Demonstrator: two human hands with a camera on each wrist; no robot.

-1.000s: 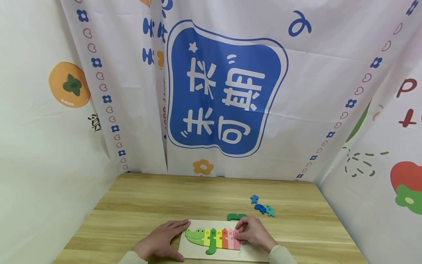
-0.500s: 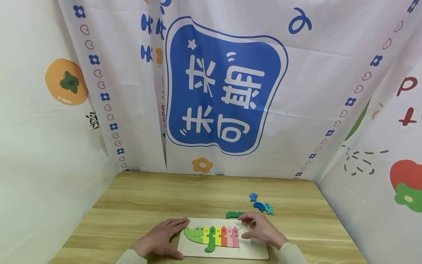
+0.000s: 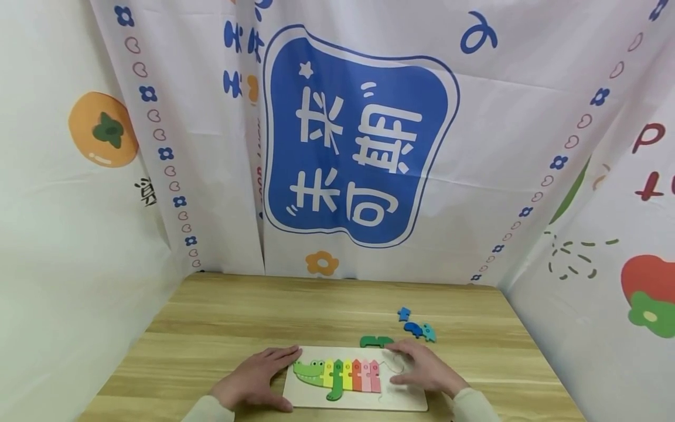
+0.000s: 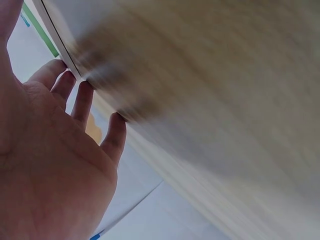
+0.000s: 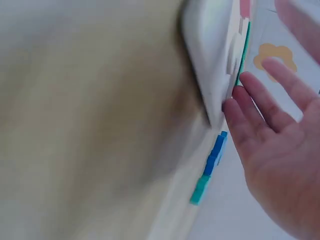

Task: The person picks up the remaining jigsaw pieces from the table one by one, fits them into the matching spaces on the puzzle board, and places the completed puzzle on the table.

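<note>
While two hands [image 3: 258, 378] [image 3: 424, 369] rest, six fitted pieces [image 3: 340, 376], four loose pieces [image 3: 416, 329].

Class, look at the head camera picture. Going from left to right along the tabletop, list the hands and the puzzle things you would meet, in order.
left hand → crocodile's green head → yellow piece → red piece → pink piece → right hand. The loose dark green piece and blue pieces lie farther back, so they are left out.
</note>
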